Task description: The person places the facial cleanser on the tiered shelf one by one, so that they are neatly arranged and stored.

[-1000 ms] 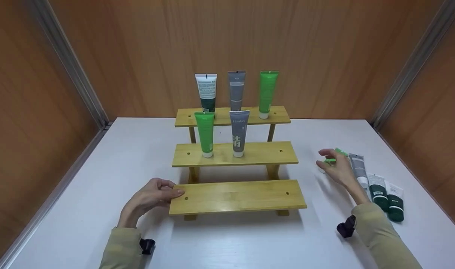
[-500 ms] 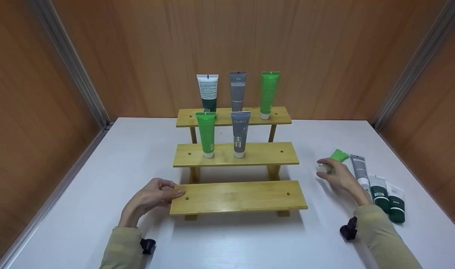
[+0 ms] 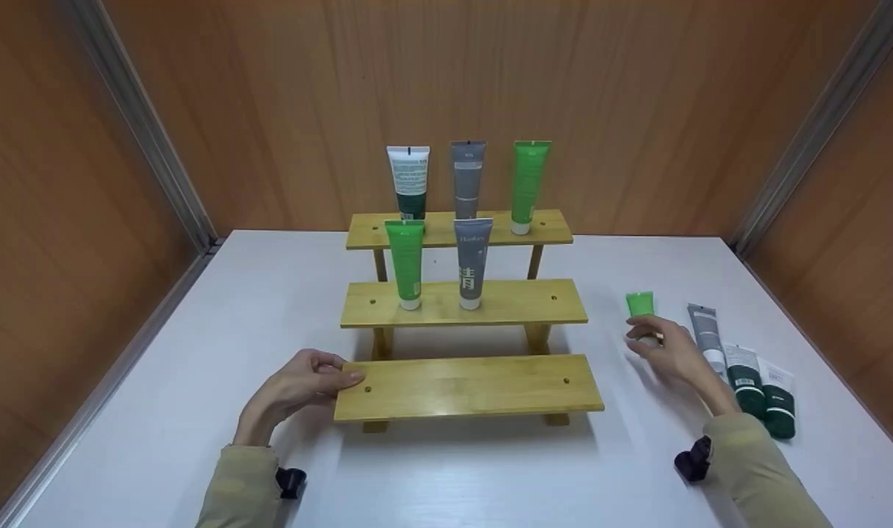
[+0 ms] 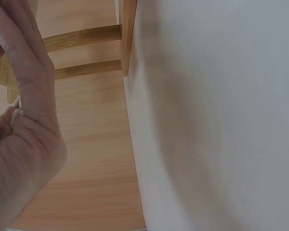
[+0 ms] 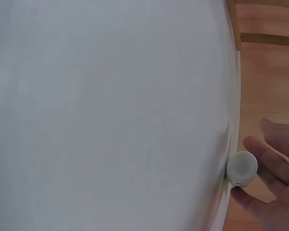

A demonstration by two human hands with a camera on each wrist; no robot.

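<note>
My left hand (image 3: 296,389) grips the left end of the lowest board of a three-step bamboo display stand (image 3: 468,389), thumb on top. At the right, my right hand (image 3: 670,352) pinches a green squeeze tube (image 3: 640,302) near its cap end, and its flat end points away from me. The right wrist view shows the tube's white cap (image 5: 242,168) between thumb and fingers, close to the tabletop. On the middle board stand a green tube (image 3: 405,260) and a grey tube (image 3: 473,260), both upright on their caps.
The top board bears a white-and-dark-green tube (image 3: 409,176), a grey tube (image 3: 468,176) and a green tube (image 3: 528,183). Right of my right hand lie a grey tube (image 3: 706,334) and two white-and-dark-green tubes (image 3: 744,378). Wooden panels (image 3: 454,88) enclose the white table (image 3: 270,293).
My right hand has drawn the green tube a little left and toward me, away from the lying grey tube, and turned it straighter. The left hand keeps its place on the board.
</note>
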